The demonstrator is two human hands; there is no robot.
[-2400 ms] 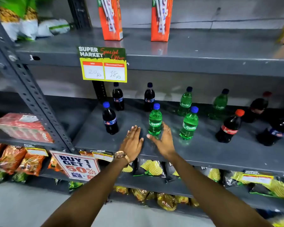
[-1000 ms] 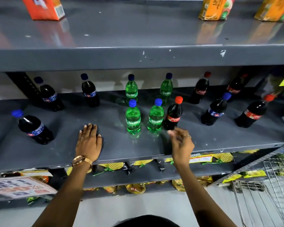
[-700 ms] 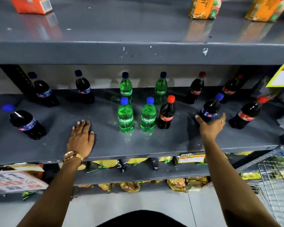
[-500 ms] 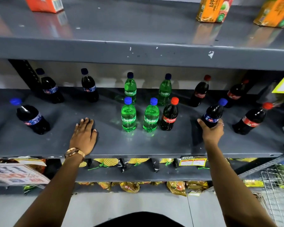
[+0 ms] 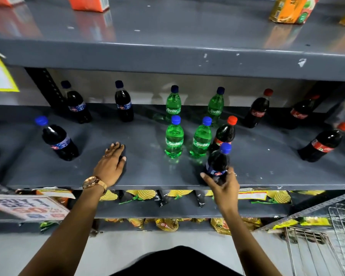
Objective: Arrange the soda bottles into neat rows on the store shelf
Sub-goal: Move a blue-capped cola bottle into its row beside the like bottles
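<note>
Right hand (image 5: pixel 223 186): fingers (image 5: pixel 204 176) and thumb wrapped around the lower body of a dark cola bottle with blue cap and blue label (image 5: pixel 217 164); bottle upright, near the front edge of the grey metal shelf (image 5: pixel 267 172), just in front of a red-capped Coca-Cola bottle (image 5: pixel 224 134). Ring visible on one finger. Left hand (image 5: pixel 112 164): palm down, fingers extended and flat on the shelf surface, holding nothing; gold wristwatch (image 5: pixel 92 182) on that wrist. Two green Sprite bottles (image 5: pixel 174 138) stand side by side between the hands, immediately left of the Coca-Cola bottle. Second Sprite pair (image 5: pixel 173 104) behind them, by the back wall. Blue-capped cola bottles on the left: one forward (image 5: pixel 57 140), two at the back (image 5: pixel 124 102). Further red-capped Coca-Cola bottles on the right (image 5: pixel 321 144), spaced well apart. Wire shopping trolley (image 5: pixel 327 246) at lower right.
</note>
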